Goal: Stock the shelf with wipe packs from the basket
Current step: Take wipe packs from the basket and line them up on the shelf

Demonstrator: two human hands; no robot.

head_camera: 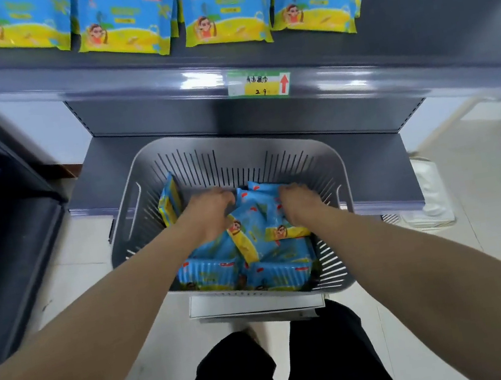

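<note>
A grey slotted basket (332,158) stands on the low shelf and holds several blue and yellow wipe packs (212,270). Both my hands reach down into it. My left hand (212,207) curls its fingers over the top edge of a tilted pack (249,222) in the middle. My right hand (298,200) closes on a pack (269,206) just to the right of it. One pack (170,201) leans upright against the basket's left wall. On the upper shelf (412,19), several matching packs (226,14) stand in a row.
The right end of the upper shelf, past the last pack, is bare. A green and yellow price tag (259,86) is clipped to the shelf's front rail. A dark cabinet (4,226) stands at the left. My legs in dark trousers (270,375) are below the basket.
</note>
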